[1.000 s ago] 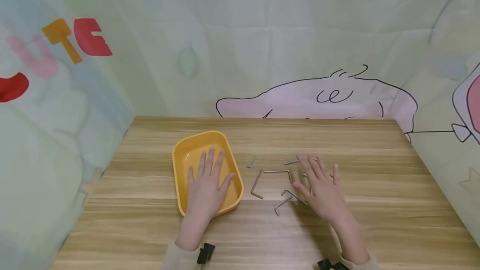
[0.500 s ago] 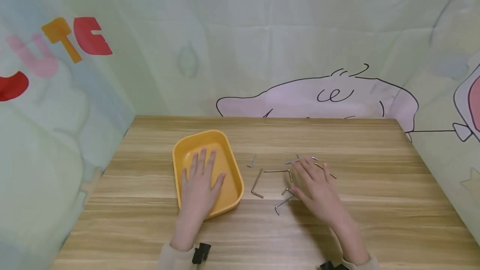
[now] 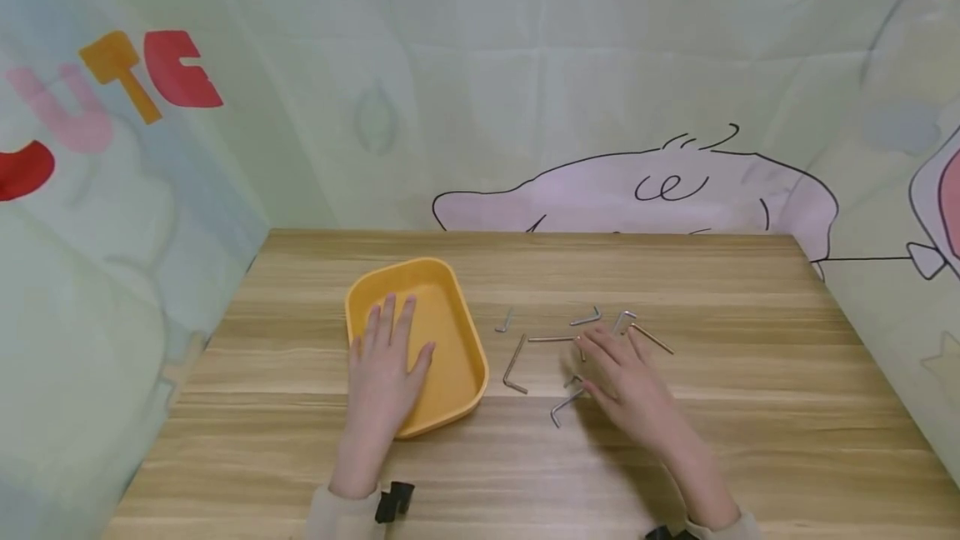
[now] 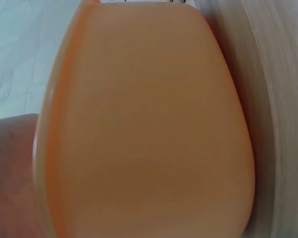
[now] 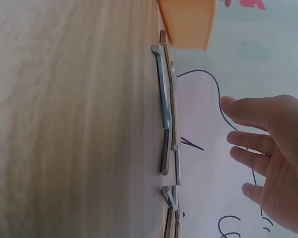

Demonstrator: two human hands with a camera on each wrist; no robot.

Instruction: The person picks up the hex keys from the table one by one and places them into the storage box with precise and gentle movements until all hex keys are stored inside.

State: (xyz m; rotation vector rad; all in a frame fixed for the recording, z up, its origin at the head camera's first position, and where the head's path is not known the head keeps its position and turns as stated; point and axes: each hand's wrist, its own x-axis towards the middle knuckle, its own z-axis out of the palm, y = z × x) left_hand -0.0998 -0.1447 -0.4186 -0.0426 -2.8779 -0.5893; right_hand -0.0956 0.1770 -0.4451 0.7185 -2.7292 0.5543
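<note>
My left hand (image 3: 380, 382) is over the yellow tray (image 3: 452, 348), its fingers extended across the tray's left side. In the left wrist view the tray's outer wall (image 4: 154, 124) fills most of the picture, with part of the hand (image 4: 12, 173) at the left. Several L-shaped hex keys lie scattered right of the tray. My right hand (image 3: 633, 386) hovers above them with loosely bent fingers, gripping nothing; it partly hides a hex key (image 3: 567, 408). From the right wrist, the hand (image 5: 278, 153) is apart from the silver hex key (image 5: 163, 91) on the table.
A long hex key (image 3: 513, 369) and a small one (image 3: 504, 321) lie near the tray's right side. Toward the back right are a silver hex key (image 3: 587, 319) and a bronze one (image 3: 652, 338). The wood-grain table (image 3: 750, 440) meets a printed cloth backdrop (image 3: 480, 107).
My left hand has shifted left over the tray. My right hand has moved slightly left and its fingers have bent more, uncovering hex keys at the back right. Tray and keys stay in place.
</note>
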